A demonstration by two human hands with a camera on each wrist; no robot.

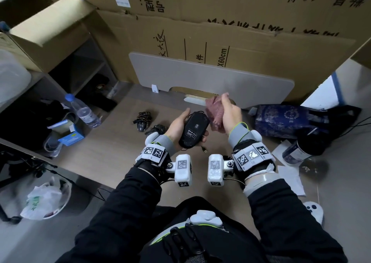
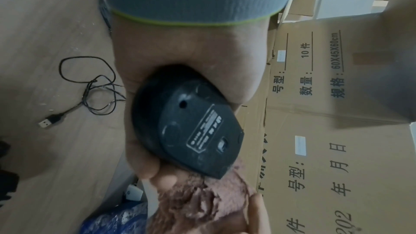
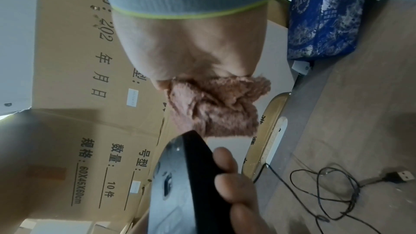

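Above the middle of the wooden surface, the left grip is curled round a black computer mouse, held underside up with its label showing. The right grip clutches a bunched, fluffy pinkish cloth, which meets the mouse's far end. A thin black cable lies looped on the surface, ending in a USB plug. A blue bag rests at the right edge.
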